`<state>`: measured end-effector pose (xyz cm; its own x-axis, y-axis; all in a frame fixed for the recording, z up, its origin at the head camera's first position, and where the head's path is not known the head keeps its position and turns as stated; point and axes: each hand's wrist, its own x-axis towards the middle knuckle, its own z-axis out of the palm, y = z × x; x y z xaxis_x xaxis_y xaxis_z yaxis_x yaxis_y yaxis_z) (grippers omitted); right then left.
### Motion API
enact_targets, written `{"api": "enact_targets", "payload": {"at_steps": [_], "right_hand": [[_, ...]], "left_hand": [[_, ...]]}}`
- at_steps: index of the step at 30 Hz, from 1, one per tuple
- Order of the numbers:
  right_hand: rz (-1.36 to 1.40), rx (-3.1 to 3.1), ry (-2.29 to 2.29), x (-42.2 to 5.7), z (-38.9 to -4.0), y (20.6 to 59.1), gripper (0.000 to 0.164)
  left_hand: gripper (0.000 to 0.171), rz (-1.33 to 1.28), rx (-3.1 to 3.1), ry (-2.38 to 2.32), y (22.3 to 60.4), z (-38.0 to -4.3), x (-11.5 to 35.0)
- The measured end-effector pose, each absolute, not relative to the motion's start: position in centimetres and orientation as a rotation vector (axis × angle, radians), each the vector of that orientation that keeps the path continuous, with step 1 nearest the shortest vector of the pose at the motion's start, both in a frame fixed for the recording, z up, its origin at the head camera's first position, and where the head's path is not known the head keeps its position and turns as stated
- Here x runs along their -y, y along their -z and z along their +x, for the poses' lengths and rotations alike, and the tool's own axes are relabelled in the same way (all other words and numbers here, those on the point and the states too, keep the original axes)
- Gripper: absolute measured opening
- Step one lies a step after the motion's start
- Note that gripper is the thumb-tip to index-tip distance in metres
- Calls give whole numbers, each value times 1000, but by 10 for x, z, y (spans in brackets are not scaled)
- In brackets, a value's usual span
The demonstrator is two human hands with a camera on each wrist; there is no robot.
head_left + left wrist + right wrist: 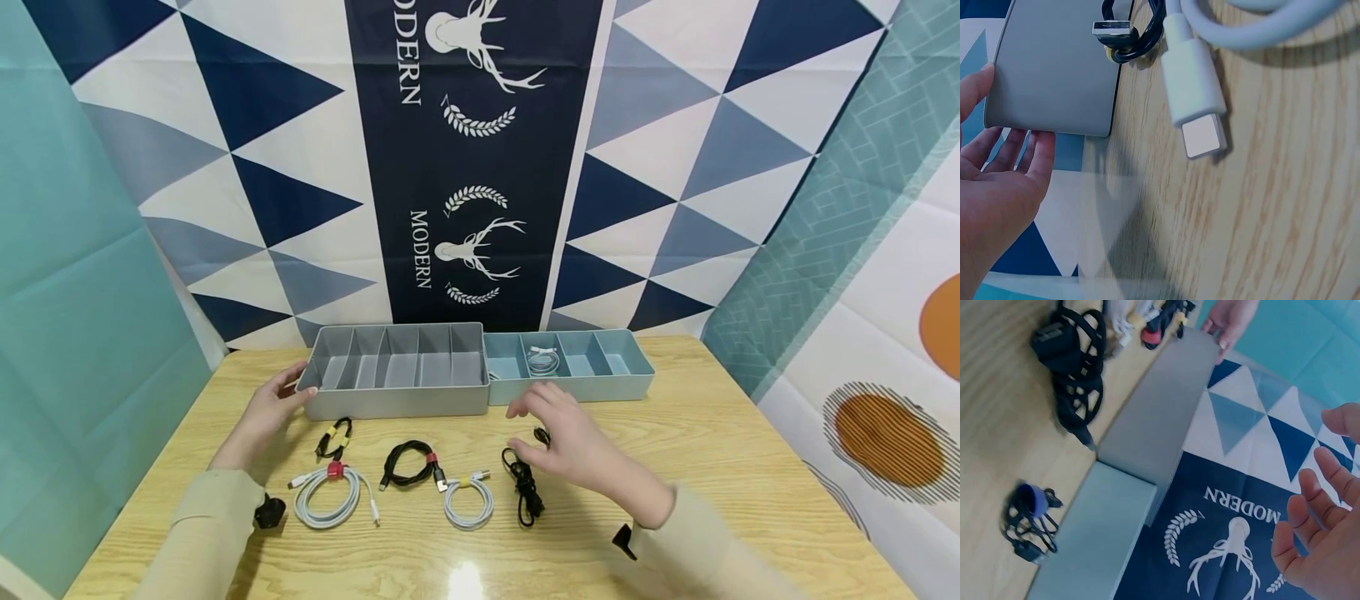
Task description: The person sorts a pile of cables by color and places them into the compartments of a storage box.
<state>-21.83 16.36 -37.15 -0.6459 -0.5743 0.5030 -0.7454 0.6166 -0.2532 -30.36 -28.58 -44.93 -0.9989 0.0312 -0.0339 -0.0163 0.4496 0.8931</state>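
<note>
At the grey divided box (397, 402), my left hand (266, 410) grips the left end, thumb at the front rim and fingers around the end wall. In the left wrist view, the fingertips (1041, 147) touch that end. My right hand (566, 437) hovers in front of the blue-grey divided box (577, 390), fingers loosely bent and holding nothing. Partly hidden by it is a small black cable (542, 435); the right wrist view shows a cable bundle with a purple tie (1036, 501). Nearby lies a bundled black cable (527, 492).
Before the boxes lie a white cable with a red tie (327, 521), a black cable with yellow ties (330, 440), a black cable with a red tie (401, 479) and a white cable with a yellow tie (468, 523). A coiled white cable (543, 361) sits inside the blue-grey box.
</note>
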Motion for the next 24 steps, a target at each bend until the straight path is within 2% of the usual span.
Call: {"api": "enact_targets", "payload": {"at_steps": [16, 24], "right_hand": [[1338, 2385, -584, -156, -216, 406, 24], [1436, 2434, -517, -155, -218, 419, 30]], "left_hand": [[80, 14, -2616, -1658, 446, -302, 282], [78, 30, -2611, -1659, 445, -300, 283]]}}
